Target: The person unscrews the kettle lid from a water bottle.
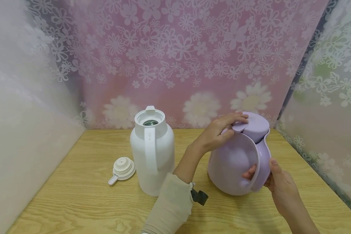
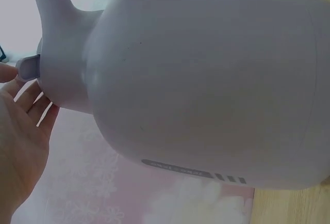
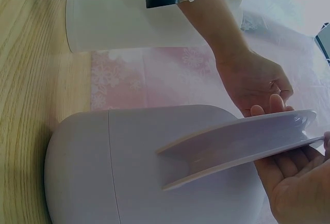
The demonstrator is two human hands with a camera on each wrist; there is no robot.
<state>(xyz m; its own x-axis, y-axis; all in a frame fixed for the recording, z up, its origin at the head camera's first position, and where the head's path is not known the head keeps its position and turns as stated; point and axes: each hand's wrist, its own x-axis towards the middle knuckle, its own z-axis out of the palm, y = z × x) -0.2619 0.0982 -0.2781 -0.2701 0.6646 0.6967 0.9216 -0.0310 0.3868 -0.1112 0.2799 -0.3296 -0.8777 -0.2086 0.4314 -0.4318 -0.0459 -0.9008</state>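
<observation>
A lilac vacuum jug (image 1: pixel 229 165) stands on the right of the table, its handle (image 1: pixel 263 164) turned towards me. My right hand (image 1: pixel 282 188) grips that handle, fingers passing through the loop and thumb on the outer side. Up at the top, my left hand (image 1: pixel 213 135) holds the lilac lid (image 1: pixel 258 123) by its tab side, with fingers over the tab and thumb lower down. In the left wrist view, the thumb and fingers sit around the lid's tab (image 2: pixel 29 68) at the jug's neck. The lid is seated in the jug's mouth.
A white vacuum jug (image 1: pixel 162 156) stands left of the lilac one, its mouth uncovered and handle facing me. Its white stopper (image 1: pixel 123 167) lies on the wooden table (image 1: pixel 76 195) further left. Flower-patterned sheets (image 1: pixel 178 65) enclose the back and sides.
</observation>
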